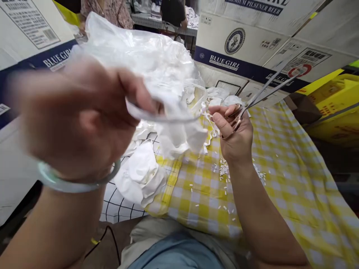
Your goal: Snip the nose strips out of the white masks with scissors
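My left hand [92,116], smeared by motion and wearing a pale bangle, is raised close to the camera. Its thumb and fingers pinch a white cloth piece [179,138] with a band-like edge stretching right. In my right hand [235,130] is a pair of scissors [244,108], the finger loops round my fingers and the parted blades pointing up and away to the right. The right fingertips are close to the band's far end; whether they touch it I cannot tell. Beneath the left hand lies a crumpled white cloth piece [143,172].
A large clear plastic bag [140,48] of white pieces stands behind my hands. Beer cartons [218,37] wall the back and left. Tiny white snippets [224,170] litter the yellow checked tablecloth [280,186]. Yellow boxes [336,101] are at right; people [108,11] sit beyond.
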Action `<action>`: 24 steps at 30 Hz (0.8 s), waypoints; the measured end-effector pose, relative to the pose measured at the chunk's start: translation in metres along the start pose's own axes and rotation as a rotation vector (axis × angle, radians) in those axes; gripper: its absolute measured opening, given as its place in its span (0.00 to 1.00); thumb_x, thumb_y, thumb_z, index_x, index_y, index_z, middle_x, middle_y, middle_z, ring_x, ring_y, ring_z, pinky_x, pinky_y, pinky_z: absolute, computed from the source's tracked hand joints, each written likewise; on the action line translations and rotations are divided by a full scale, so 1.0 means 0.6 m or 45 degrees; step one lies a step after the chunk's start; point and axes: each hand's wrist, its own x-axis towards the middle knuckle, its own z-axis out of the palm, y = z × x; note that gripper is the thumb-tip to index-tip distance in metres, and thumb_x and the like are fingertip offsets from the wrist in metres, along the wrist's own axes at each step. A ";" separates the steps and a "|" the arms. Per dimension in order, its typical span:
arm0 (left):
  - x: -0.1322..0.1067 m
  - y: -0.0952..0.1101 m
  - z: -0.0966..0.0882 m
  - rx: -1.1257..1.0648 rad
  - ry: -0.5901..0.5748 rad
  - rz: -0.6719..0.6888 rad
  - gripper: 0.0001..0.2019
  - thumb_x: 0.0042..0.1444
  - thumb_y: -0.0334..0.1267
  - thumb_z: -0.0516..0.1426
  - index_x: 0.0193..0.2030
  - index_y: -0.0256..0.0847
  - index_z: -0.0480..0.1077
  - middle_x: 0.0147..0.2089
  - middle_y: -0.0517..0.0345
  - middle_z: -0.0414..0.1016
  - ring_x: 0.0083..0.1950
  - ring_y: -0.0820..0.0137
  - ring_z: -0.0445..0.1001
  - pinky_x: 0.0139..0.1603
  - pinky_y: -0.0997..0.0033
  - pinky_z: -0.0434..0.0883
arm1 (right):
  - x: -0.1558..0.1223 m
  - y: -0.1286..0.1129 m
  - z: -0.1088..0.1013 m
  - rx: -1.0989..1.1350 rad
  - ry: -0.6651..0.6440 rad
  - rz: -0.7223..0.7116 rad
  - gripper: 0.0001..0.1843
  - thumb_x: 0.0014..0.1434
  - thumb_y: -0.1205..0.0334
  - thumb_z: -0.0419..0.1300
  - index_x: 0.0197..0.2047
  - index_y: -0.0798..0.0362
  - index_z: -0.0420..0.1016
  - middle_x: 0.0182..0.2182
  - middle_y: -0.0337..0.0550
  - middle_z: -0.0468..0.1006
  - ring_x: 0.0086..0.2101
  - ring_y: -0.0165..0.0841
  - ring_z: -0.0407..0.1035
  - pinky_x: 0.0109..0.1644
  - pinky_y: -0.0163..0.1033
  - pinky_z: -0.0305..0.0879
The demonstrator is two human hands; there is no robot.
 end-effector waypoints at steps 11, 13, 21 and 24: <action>-0.147 -0.087 0.023 -0.546 0.100 -0.969 0.13 0.46 0.27 0.62 0.27 0.39 0.60 0.26 0.63 0.66 0.29 0.75 0.68 0.29 0.77 0.66 | -0.097 0.068 0.037 0.142 -0.735 0.409 0.16 0.54 0.59 0.67 0.36 0.48 0.60 0.42 0.44 0.78 0.43 0.35 0.72 0.47 0.41 0.68; -0.146 -0.076 0.014 -0.603 0.113 -1.097 0.11 0.46 0.29 0.62 0.31 0.39 0.62 0.29 0.62 0.68 0.25 0.79 0.63 0.25 0.80 0.60 | -0.102 0.072 0.045 0.131 -0.790 0.451 0.16 0.51 0.61 0.68 0.35 0.49 0.62 0.37 0.40 0.75 0.36 0.32 0.70 0.41 0.38 0.67; -0.176 -0.092 0.003 -0.365 -0.128 -1.407 0.10 0.61 0.42 0.59 0.37 0.36 0.72 0.30 0.57 0.73 0.22 0.82 0.53 0.22 0.79 0.48 | -0.092 0.047 0.017 0.204 -0.348 0.375 0.14 0.50 0.68 0.65 0.33 0.49 0.62 0.32 0.35 0.71 0.35 0.29 0.67 0.41 0.35 0.64; -0.174 -0.084 0.013 -0.212 -0.355 -1.318 0.14 0.64 0.45 0.57 0.38 0.37 0.77 0.30 0.55 0.71 0.25 0.78 0.58 0.24 0.77 0.56 | -0.098 0.041 0.007 0.200 -0.263 0.392 0.15 0.50 0.67 0.66 0.34 0.49 0.62 0.33 0.35 0.72 0.35 0.29 0.67 0.41 0.35 0.64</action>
